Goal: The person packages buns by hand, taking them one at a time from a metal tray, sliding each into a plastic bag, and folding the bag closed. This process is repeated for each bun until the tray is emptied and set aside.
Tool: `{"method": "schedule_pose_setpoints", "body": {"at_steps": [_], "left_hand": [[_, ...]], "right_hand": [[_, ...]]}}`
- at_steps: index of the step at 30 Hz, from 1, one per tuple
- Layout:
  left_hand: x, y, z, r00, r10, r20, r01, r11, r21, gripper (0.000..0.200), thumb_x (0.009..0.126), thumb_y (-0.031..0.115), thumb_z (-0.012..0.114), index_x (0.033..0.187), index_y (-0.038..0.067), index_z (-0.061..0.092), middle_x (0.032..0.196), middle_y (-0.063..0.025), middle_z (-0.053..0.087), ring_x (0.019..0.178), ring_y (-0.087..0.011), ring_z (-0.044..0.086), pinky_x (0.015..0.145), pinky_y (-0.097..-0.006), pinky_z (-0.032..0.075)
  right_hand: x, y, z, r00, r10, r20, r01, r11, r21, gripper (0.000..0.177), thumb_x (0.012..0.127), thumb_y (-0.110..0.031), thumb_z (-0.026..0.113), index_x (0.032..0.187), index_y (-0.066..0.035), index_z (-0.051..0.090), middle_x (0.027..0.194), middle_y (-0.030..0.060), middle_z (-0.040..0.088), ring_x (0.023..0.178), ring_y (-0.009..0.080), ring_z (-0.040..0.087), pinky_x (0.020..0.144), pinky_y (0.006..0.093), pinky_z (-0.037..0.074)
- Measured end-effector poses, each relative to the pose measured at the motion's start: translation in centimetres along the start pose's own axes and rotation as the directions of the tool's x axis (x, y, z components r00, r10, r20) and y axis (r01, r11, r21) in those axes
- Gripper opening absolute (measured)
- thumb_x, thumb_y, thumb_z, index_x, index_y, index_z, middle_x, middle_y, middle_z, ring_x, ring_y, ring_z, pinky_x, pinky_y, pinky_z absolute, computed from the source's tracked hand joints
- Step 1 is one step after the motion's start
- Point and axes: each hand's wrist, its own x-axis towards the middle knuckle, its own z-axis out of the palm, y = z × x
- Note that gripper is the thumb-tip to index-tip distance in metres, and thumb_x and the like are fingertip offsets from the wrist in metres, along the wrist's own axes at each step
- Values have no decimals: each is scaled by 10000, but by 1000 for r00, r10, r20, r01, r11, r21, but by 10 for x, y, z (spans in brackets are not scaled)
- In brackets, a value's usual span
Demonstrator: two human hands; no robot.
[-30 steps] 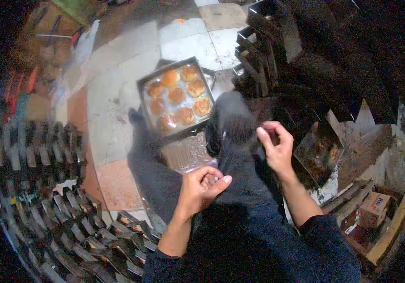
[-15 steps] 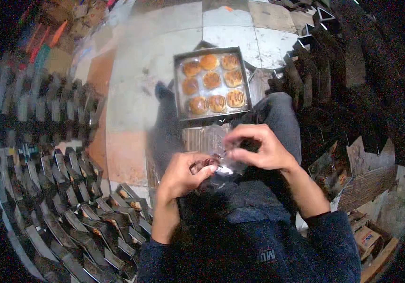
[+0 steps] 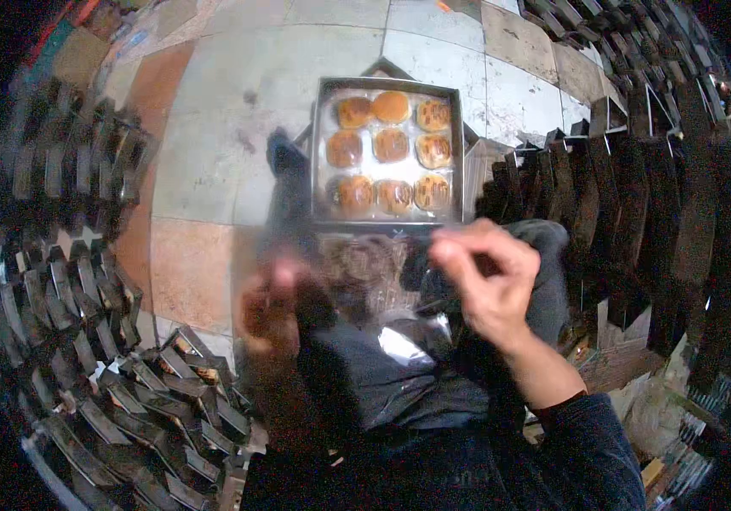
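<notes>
My right hand [image 3: 495,277] is closed, its thumb and forefinger pinched together at the top of a clear plastic bag. The bag's shiny film [image 3: 406,346] hangs below and catches the light above my lap. My left hand [image 3: 270,298] is off to the left, dark and smeared by motion, so its fingers and anything in them cannot be made out. Just beyond both hands a square metal tray [image 3: 318,153] holds several round golden-brown buns [image 3: 391,145], set in rows with dark marks on top.
Stacked dark metal trays [image 3: 97,307] crowd the left side, and more stacks [image 3: 578,183] line the right. Worn floor tiles [image 3: 212,128] stretch out ahead. A cardboard box [image 3: 625,341] stands at the right, below the stacks.
My hands have come apart. The left, which was around something dark reddish-brown by the plastic, has swung left. The right has moved slightly right, and the view has shifted.
</notes>
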Motion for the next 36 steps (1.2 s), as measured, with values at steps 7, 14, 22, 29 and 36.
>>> {"method": "schedule_pose_setpoints", "body": {"at_steps": [7, 14, 22, 29, 36], "left_hand": [[15, -14, -56, 646, 330, -688, 171, 816, 552, 241, 862, 240, 696, 841, 33, 574, 701, -38, 557, 598, -129, 510, 515, -263, 458], [5, -17, -71, 505, 497, -705, 28, 807, 589, 203, 897, 211, 639, 869, 31, 548, 725, -58, 563, 627, -174, 552, 541, -276, 489], [-12, -9, -85, 712, -78, -698, -165, 948, -274, 187, 901, 195, 639, 867, 34, 551, 737, -55, 567, 636, -177, 562, 541, -276, 494], [47, -13, -43, 806, 537, -247, -131, 570, 811, 158, 892, 177, 660, 845, 62, 562, 720, -21, 546, 586, -119, 505, 475, -244, 427], [25, -34, 11, 889, 376, -260, -112, 731, 673, 249, 917, 229, 624, 998, -5, 649, 979, -117, 664, 927, -197, 617, 833, -304, 490]], "right_hand": [[72, 70, 51, 904, 22, 428, -30, 999, 11, 141, 839, -144, 685, 851, -4, 698, 825, 121, 692, 770, 200, 659, 689, 320, 513], [254, 408, 91, 941, 276, 194, -95, 767, -634, 630, 877, -509, 502, 1119, 64, 598, 1078, 304, 616, 1052, 423, 591, 916, 458, 460], [307, 436, 96, 662, 605, 442, 174, 449, -876, 701, 707, -601, 654, 977, 46, 637, 843, 252, 646, 889, 368, 640, 822, 454, 503], [175, 248, 29, 727, 658, 196, -613, 492, 619, 409, 749, -213, 753, 1064, 9, 616, 1007, 121, 655, 837, 219, 646, 648, 333, 550], [8, 40, -11, 782, 283, 556, -497, 821, 281, 425, 752, -161, 792, 1110, 3, 633, 1025, 75, 688, 899, 125, 643, 823, 283, 515]]}}
